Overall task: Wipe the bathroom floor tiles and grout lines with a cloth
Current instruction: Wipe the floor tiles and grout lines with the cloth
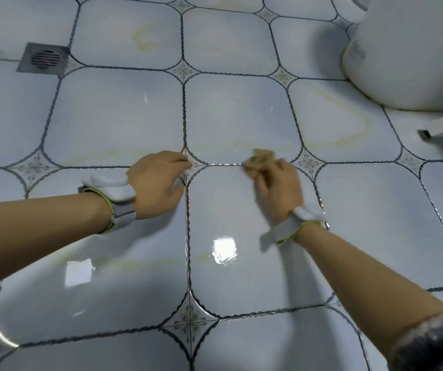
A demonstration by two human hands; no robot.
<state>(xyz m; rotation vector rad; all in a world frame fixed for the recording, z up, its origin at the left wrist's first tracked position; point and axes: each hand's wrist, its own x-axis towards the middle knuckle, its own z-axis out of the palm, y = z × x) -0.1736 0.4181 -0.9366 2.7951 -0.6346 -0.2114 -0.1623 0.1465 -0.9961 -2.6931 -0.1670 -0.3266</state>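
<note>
Two hands work the floor: the right hand grips a bunched tan cloth on a grout line; the left hand braces, fingers curled, seemingly empty. Best press firmly, following the groove.

glossy pale blue floor tiles, dark wavy grout lines, yellowish stains, square metal floor drain upper left, white toilet base upper right, ceiling light glare near centre
</note>
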